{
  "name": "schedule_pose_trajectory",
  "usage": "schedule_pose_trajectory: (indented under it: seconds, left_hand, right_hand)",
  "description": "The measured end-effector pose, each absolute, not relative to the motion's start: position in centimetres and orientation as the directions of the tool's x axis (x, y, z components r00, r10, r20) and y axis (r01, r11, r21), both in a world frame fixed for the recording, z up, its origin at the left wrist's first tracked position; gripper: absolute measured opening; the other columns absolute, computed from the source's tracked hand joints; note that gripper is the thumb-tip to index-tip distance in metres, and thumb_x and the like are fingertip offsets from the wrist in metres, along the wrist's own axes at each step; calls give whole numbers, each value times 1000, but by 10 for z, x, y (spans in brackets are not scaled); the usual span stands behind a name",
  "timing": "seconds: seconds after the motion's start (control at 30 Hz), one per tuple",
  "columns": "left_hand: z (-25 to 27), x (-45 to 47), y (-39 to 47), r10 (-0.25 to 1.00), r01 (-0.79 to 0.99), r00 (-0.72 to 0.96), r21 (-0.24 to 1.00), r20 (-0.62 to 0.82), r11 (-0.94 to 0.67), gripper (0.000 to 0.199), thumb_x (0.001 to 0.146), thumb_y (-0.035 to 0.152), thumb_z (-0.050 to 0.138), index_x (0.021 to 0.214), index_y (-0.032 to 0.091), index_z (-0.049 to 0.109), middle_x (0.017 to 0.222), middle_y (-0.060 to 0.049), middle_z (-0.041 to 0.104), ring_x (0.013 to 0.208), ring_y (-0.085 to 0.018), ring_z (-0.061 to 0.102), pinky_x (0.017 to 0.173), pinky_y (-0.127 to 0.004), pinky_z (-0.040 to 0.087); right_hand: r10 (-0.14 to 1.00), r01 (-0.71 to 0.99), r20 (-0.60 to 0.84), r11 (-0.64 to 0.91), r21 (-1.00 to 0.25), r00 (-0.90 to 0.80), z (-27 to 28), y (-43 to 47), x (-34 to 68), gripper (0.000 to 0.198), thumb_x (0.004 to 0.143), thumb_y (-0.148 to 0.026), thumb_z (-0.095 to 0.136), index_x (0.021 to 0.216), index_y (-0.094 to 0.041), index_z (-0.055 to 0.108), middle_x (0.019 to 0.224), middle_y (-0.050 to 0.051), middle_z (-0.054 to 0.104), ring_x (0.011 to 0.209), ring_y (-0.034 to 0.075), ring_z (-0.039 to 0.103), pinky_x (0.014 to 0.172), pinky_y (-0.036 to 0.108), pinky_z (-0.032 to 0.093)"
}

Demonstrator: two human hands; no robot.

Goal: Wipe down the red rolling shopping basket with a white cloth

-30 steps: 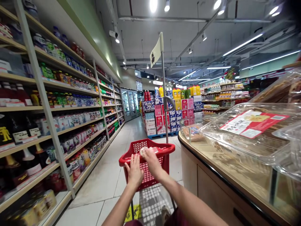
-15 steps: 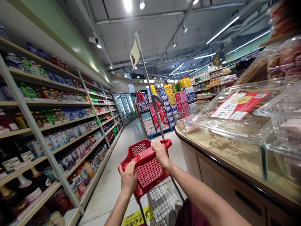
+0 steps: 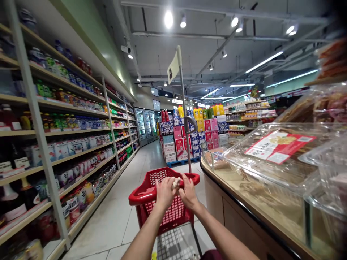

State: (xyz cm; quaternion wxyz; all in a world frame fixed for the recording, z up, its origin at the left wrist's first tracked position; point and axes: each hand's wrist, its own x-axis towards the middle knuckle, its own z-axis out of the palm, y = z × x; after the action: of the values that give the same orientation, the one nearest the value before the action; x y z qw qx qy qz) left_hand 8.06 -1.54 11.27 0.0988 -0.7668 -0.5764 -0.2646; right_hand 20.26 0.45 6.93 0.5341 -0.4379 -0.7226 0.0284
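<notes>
A red plastic shopping cart (image 3: 141,198) with a latticed basket stands in front of me. My left hand (image 3: 165,193) is at the middle of its handle bar, fingers bent. Right beside it, my right hand (image 3: 189,193) is closed at the right part of the bar. Between the fingers of both hands is a small crumpled white wad (image 3: 176,182), like a tissue or wipe; both hands touch it. My fingers partly hide the bar. A pole with a small cream flag (image 3: 174,68) rises from the cart's far right side.
Shelves of bottles and cans (image 3: 73,128) line the left of the aisle. At right, a rounded wooden counter (image 3: 217,191) carries clear plastic food boxes (image 3: 279,146), close to the cart. Stacked cartons (image 3: 187,142) stand ahead, with glass-door coolers (image 3: 146,124) beyond.
My left hand has moved right along the handle bar, from its left part to the white wad beside my right hand. The view has turned and levelled; a yellow floor sign has nearly left it.
</notes>
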Motion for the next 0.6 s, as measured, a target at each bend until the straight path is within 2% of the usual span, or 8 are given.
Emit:
schedule_pose_trajectory:
  seconds: [0.13, 0.2, 0.27, 0.3, 0.37, 0.47, 0.53, 0.6]
  left_hand:
    - [110, 61, -22, 764, 928, 181, 150, 619, -341, 26, 81, 23, 44, 104, 28, 56, 111, -2, 62, 105, -18, 54, 106, -56, 12]
    - [111, 34, -28, 761, 949, 43, 211, 647, -233, 26, 82, 23, 41, 102, 27, 58, 109, -3, 63, 103, -19, 55, 105, -57, 12]
    - [110, 19, -30, 756, 948, -141, 308, 639, -83, 28, 82, 21, 37, 98, 24, 60, 105, -5, 65, 100, -21, 57, 103, -57, 18]
    - [108, 20, -29, 758, 941, -175, 332, 629, -58, 29, 82, 19, 36, 98, 23, 60, 105, -5, 65, 99, -21, 57, 102, -56, 22]
    - [101, 41, -23, 772, 939, -25, 279, 635, -199, 32, 82, 17, 35, 101, 24, 59, 109, -3, 63, 104, -18, 55, 102, -48, 28]
    - [93, 80, -14, 756, 912, 208, 157, 621, -379, 37, 79, 14, 40, 112, 23, 54, 123, -4, 56, 119, -19, 44, 104, -43, 29]
    - [93, 81, -13, 758, 914, 227, 136, 612, -383, 39, 81, 16, 40, 117, 24, 51, 126, -4, 53, 122, -19, 41, 106, -47, 24]
    - [96, 60, -16, 779, 944, 100, 187, 619, -271, 37, 84, 21, 36, 117, 26, 51, 126, -3, 53, 123, -21, 40, 106, -53, 18]
  right_hand:
    - [655, 674, 750, 595, -438, -92, 52, 13, 216, 64, 68, -7, 36, 131, -17, 38, 129, 7, 48, 122, 22, 41, 106, 53, 13]
    - [658, 668, 744, 606, -432, -116, 46, 12, 215, 64, 69, -8, 35, 132, -18, 36, 130, 6, 47, 124, 21, 38, 107, 52, 13]
    - [662, 663, 743, 600, -448, -98, 43, 10, 210, 64, 69, -9, 35, 133, -17, 35, 131, 6, 47, 126, 22, 35, 107, 52, 13]
    - [661, 664, 745, 596, -451, -87, 42, 9, 207, 64, 69, -9, 35, 133, -16, 35, 130, 7, 47, 126, 23, 35, 107, 52, 14]
    - [656, 671, 752, 588, -451, -69, 42, 9, 204, 65, 67, -9, 36, 132, -16, 36, 129, 7, 49, 125, 24, 36, 106, 53, 14]
    - [656, 665, 751, 592, -456, -69, 44, 12, 208, 66, 67, -9, 35, 132, -16, 36, 123, 7, 54, 117, 23, 46, 105, 51, 20]
    - [657, 639, 747, 616, -460, -96, 46, 12, 214, 66, 68, -9, 33, 134, -16, 33, 117, 6, 58, 111, 20, 50, 104, 48, 22]
    - [656, 609, 748, 636, -473, -104, 48, 11, 217, 67, 69, -9, 32, 135, -17, 30, 114, 5, 60, 110, 19, 51, 104, 46, 22]
